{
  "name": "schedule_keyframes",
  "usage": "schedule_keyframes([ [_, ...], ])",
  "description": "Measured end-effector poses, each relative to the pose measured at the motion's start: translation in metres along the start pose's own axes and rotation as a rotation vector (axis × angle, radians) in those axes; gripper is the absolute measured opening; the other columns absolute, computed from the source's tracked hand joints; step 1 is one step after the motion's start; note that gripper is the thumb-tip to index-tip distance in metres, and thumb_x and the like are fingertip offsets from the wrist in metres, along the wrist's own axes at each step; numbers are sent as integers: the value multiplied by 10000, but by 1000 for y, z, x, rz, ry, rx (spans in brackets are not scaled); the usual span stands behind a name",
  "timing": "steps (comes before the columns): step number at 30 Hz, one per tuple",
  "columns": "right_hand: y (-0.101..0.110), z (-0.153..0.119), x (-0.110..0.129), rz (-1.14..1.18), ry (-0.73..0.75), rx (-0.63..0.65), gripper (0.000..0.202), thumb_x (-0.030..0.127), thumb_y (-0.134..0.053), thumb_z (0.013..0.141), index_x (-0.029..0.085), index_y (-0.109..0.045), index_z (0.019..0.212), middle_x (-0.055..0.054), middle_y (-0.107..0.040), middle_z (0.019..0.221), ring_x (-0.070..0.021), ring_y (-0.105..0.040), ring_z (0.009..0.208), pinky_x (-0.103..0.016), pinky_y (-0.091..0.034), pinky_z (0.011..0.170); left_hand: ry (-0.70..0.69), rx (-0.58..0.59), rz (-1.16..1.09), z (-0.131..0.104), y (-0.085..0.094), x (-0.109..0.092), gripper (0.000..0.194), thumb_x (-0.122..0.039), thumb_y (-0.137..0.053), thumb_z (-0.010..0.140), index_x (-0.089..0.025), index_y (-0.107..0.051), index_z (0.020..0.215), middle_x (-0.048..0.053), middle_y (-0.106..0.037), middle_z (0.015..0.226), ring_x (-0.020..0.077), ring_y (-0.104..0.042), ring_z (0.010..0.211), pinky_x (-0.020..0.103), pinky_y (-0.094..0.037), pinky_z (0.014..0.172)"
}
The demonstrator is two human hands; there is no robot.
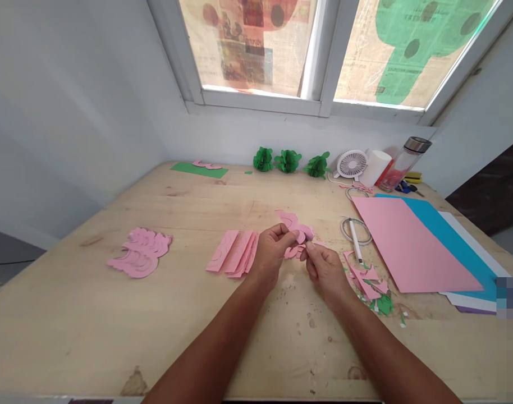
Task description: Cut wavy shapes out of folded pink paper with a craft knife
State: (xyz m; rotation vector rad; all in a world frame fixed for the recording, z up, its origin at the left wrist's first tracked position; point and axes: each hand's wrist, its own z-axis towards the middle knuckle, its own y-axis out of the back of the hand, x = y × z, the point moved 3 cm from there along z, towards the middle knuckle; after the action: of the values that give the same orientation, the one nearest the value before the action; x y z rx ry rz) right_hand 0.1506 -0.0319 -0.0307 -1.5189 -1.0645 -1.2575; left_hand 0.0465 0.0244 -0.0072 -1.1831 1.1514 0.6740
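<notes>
My left hand [274,248] pinches a pink paper cutout [288,219] with curved edges above the middle of the table. Close beside it, my right hand [324,268] is closed at the paper's lower right edge. A small dark bit shows at its fingertips, too little to name. Pink paper scraps [293,252] lie beneath the hands. Left of my left hand are several pink paper strips [223,251] with drawn curves. Farther left sits a pile of curved pink cutouts [142,252].
Pink and green scraps [368,283] and a white pen [356,241] lie right of my hands, near large coloured sheets [412,241]. Along the back stand green paper trees [288,161], a small fan [352,164], a white roll [376,167] and a bottle [403,163]. A green sheet [184,168] lies back left.
</notes>
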Motion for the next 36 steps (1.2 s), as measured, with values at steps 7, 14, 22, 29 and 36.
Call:
schedule_keyframes([
  [7, 1, 0, 1, -19, -2, 0, 391, 518, -518, 794, 161, -542, 638, 88, -320, 350, -62, -206, 342, -220, -124, 371, 2, -9, 18, 1, 1, 0, 211, -256, -639, 675, -154, -499, 554, 6, -576, 599, 124, -526, 611, 256, -402, 617],
  [14, 3, 2, -1, -22, 32, 26, 384, 501, -512, 811, 162, -539, 633, 90, -323, 348, -59, -208, 337, -220, -126, 369, -8, -9, 9, 1, 3, 2, 197, -267, -650, 650, -158, -518, 553, 14, -583, 590, 133, -534, 599, 258, -401, 588],
  [22, 2, 1, 0, -25, 2, 9, 401, 531, -525, 784, 163, -532, 624, 89, -319, 343, -61, -206, 333, -222, -119, 365, 7, -7, -38, 0, 0, -1, 232, -242, -635, 674, -157, -468, 535, -2, -553, 560, 113, -507, 574, 247, -392, 592],
  [29, 1, 0, 1, -12, -14, 15, 403, 536, -520, 786, 160, -536, 639, 87, -318, 354, -60, -199, 333, -224, -105, 365, 10, -16, -24, 0, 0, -2, 249, -245, -643, 655, -160, -449, 525, -21, -526, 537, 101, -490, 558, 237, -380, 585],
  [36, 1, 0, 3, -12, -17, 27, 398, 521, -516, 798, 157, -531, 639, 88, -321, 354, -54, -194, 331, -223, -99, 363, 7, -23, 22, 0, 0, -6, 255, -249, -647, 642, -158, -443, 519, -31, -500, 517, 95, -464, 538, 223, -344, 546],
])
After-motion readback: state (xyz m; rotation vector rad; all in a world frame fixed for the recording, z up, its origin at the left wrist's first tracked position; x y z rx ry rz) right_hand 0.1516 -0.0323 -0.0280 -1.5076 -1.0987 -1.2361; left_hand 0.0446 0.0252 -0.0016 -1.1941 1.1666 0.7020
